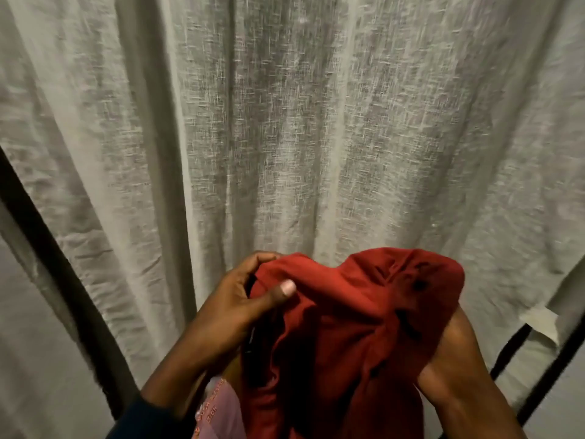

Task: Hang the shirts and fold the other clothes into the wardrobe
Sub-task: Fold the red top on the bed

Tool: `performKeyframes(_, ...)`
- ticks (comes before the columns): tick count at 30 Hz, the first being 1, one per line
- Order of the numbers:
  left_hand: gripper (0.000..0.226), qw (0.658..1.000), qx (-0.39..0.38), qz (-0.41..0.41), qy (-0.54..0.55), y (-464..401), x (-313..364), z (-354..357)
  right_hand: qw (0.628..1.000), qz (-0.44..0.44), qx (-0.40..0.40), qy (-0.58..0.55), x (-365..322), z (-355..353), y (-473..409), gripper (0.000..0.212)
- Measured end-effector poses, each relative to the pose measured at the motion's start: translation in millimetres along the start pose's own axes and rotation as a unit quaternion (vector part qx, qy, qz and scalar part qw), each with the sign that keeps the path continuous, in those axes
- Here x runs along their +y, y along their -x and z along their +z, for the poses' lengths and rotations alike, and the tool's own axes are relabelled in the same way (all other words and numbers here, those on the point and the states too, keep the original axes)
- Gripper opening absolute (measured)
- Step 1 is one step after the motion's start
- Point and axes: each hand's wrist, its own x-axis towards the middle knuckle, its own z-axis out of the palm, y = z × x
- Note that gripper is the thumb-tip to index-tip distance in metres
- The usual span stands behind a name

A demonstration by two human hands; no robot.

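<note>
A red garment (342,337) is bunched up low in the middle of the head view, held in front of a closed curtain. My left hand (240,299) grips its upper left edge, thumb pressed on the fabric and fingers curled over the top. My right hand (443,359) is under the garment's right side; its fingers are hidden by the cloth. A pink cloth with orange lettering (215,413) hangs below my left wrist.
A pale woven curtain (285,122) fills the view straight ahead. A dark frame bar (50,248) slants down the left. More dark bars (538,375) run at the lower right, beside a pale wall or panel.
</note>
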Motion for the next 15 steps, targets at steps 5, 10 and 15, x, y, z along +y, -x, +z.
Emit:
performKeyframes(5, 0.043, 0.981, 0.075, 0.05, -0.171, -8, 6, -21, 0.993, 0.04, -0.089, 0.064, -4, 5, 9, 0.061)
performKeyframes(10, 0.06, 0.96, 0.129, -0.225, -0.104, -4, -20, -23, 0.995, -0.075, -0.056, 0.045, -22, -11, -1, 0.025)
performKeyframes(15, 0.036, 0.944, 0.069, -0.263, 0.186, -4, -9, 2, 0.879, -0.098, 0.019, 0.465, 11, -14, -13, 0.04)
